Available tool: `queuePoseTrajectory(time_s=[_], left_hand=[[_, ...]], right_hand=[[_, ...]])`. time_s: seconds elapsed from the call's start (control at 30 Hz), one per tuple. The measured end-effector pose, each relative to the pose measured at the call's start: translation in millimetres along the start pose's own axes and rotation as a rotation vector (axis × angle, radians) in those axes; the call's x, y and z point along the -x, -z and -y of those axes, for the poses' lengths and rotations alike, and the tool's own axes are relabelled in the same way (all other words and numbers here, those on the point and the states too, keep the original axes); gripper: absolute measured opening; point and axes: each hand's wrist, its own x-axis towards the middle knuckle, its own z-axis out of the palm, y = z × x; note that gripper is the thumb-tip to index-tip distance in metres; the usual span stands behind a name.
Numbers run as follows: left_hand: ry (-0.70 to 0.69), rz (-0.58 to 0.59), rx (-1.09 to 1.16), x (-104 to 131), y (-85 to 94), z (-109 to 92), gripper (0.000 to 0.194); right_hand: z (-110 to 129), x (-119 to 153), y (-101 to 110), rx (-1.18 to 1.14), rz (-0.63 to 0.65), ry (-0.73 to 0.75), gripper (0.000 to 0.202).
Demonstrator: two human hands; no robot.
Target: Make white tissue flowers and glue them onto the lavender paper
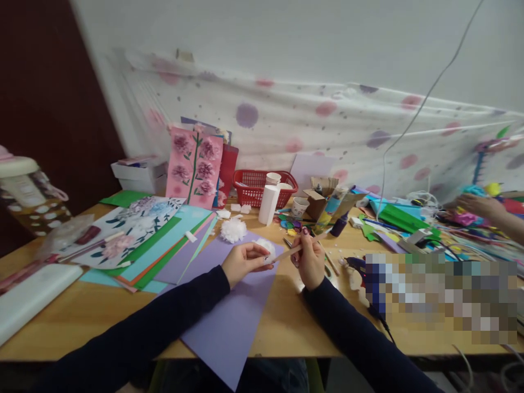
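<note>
Over the purple sheet (229,316), a narrow whitish strip (287,253) stretches between my two hands. My left hand (249,263) pinches one end of it with thumb and fingers. The fingers of my right hand (310,261) are closed on the strip farther along, and a pale end pokes out past them. Just behind my left fingers lies a white fluffy piece (266,248), partly covered. Farther back sits a white paper flower (233,230) with frilled petals.
A red basket (249,195), a white paper roll (268,205) and a paper cup (300,206) stand behind. Coloured sheets (164,262) are stacked at left. A blue glue gun (355,264) lies at right. Another person's hand (477,204) is over craft pieces at far right.
</note>
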Motion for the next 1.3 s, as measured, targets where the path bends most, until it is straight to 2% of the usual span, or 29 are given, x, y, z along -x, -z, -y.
queuePoseTrajectory(time_s=[0.2, 0.47, 0.9, 1.13, 1.3], left_hand=[[-0.031, -0.088, -0.026, -2, -0.5, -1, 0.047], [-0.044, -0.053, -0.034, 0, -0.4, 2, 0.051], [-0.028, 0.016, -0.028, 1, 0.1, 1, 0.045], [-0.054, 0.045, -0.03, 0, 3.0, 1, 0.049], [-0.057, 0.046, -0.056, -2, 2.6, 4, 0.057]], right_hand=[[1, 1, -1, -0.005, -0.014, -0.017, 0.051], [4, 3, -4, 0.004, 0.046, -0.056, 0.052], [3, 1, -2, 0.035, 0.0, -0.006, 0.051], [7, -8, 0, -0.118, -0.158, 0.03, 0.047], [5, -4, 0, -0.022, -0.053, -0.047, 0.049]])
